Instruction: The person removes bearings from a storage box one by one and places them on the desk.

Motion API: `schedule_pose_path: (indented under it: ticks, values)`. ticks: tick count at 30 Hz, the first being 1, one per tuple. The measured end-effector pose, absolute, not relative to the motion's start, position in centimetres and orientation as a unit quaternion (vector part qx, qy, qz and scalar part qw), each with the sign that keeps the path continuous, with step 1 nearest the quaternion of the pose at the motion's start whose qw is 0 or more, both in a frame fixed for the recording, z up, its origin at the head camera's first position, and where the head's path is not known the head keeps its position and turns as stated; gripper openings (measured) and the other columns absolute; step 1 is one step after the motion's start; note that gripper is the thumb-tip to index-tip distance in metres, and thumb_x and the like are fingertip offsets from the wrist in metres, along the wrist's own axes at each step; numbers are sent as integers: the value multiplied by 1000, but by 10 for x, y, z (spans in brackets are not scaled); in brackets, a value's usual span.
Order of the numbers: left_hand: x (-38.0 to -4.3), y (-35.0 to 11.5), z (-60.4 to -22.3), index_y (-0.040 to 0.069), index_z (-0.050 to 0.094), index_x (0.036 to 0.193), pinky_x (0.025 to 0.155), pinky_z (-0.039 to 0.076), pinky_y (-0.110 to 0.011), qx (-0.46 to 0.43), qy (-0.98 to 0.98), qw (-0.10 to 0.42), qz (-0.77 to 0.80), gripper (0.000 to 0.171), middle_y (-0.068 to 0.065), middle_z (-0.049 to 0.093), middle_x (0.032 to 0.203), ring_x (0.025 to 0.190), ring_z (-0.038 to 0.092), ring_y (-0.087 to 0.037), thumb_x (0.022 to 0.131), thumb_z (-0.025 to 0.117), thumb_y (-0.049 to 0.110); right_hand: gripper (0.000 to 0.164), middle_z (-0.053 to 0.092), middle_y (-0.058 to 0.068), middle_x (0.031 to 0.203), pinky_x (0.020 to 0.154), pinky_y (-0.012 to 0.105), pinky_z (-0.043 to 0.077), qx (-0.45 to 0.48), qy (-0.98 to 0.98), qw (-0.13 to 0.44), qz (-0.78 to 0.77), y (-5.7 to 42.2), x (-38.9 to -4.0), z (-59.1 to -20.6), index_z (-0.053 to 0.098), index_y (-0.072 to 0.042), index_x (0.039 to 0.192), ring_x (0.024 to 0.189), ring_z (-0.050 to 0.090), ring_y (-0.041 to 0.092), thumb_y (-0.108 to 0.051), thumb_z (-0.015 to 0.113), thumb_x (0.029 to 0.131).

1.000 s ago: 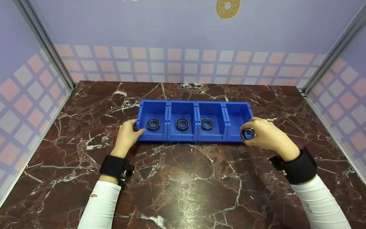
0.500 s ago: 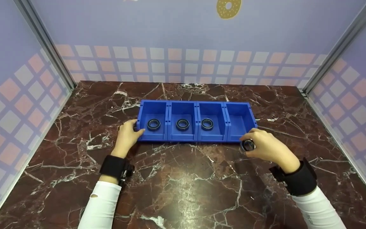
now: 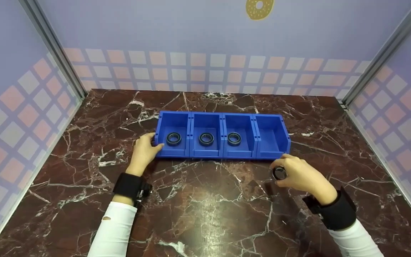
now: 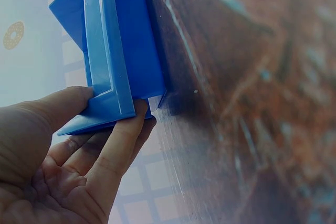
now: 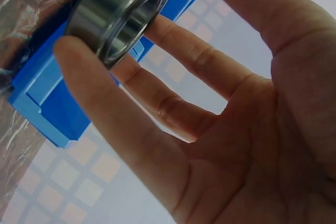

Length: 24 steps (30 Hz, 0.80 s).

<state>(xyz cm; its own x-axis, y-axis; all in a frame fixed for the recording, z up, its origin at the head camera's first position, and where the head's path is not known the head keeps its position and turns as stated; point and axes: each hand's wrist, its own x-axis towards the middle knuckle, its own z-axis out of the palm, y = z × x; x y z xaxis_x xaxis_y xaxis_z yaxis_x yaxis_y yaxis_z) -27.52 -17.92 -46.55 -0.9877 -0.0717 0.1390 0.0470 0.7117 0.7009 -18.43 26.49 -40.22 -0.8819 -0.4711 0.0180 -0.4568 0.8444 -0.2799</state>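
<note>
My left hand (image 3: 144, 151) grips the left end wall of a row of joined blue bins (image 3: 205, 154); in the left wrist view the thumb lies over the bin's edge (image 4: 113, 72) and the fingers sit behind it. A ball bearing (image 3: 279, 173) is pinched between the thumb and fingers of my right hand (image 3: 300, 175), in front of the right end bin. Up close in the right wrist view, the held bearing (image 5: 113, 14) shows a shiny steel outer ring. One bearing lies in each of three bins: the left bearing (image 3: 173, 139), the middle bearing (image 3: 206, 139) and the right bearing (image 3: 234, 139).
The right end bin (image 3: 269, 137) has a bare floor. The bins stand on a dark red marbled table (image 3: 205, 207). Behind it rises a lilac back wall (image 3: 205, 35) with pink and white squares, and similar panels close off both sides.
My right hand has drawn back toward me with the bearing, from over the right end bin to in front of it. The left hand keeps its grip on the bins.
</note>
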Motion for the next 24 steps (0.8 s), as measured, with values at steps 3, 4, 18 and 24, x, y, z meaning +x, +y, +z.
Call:
schedule_pose_path:
  ticks: [3,4,18,24]
  values:
    - [-275,-179,-466,-13,57,137,111,49,-54,6,-922,78,-379,51,-33,62,136,129,61,-46,93,71,9,37,70,15,109,72,39,52,-240,960,30,-141,265,-181,-405,75,-5,111,89,64,26,-5,81,74]
    - [-275,-179,-466,-13,57,137,111,49,-54,6,-922,78,-380,51,-33,62,136,128,61,-46,93,71,9,37,70,15,108,73,39,53,-242,959,30,-142,265,-181,-407,75,-5,110,90,65,26,-5,81,73]
    - [-276,-179,-465,-12,57,137,110,50,-54,10,-922,79,-378,51,-33,62,136,128,62,-46,93,72,10,35,70,15,111,85,55,53,-240,960,63,-132,264,-172,-420,73,-8,107,107,64,38,-7,83,73]
    - [-275,-179,-465,-12,58,136,109,51,-54,8,-921,77,-381,50,-32,63,135,126,63,-46,93,72,9,41,70,22,120,93,60,55,-233,960,80,-134,264,-167,-427,72,-7,110,120,62,49,-10,86,71]
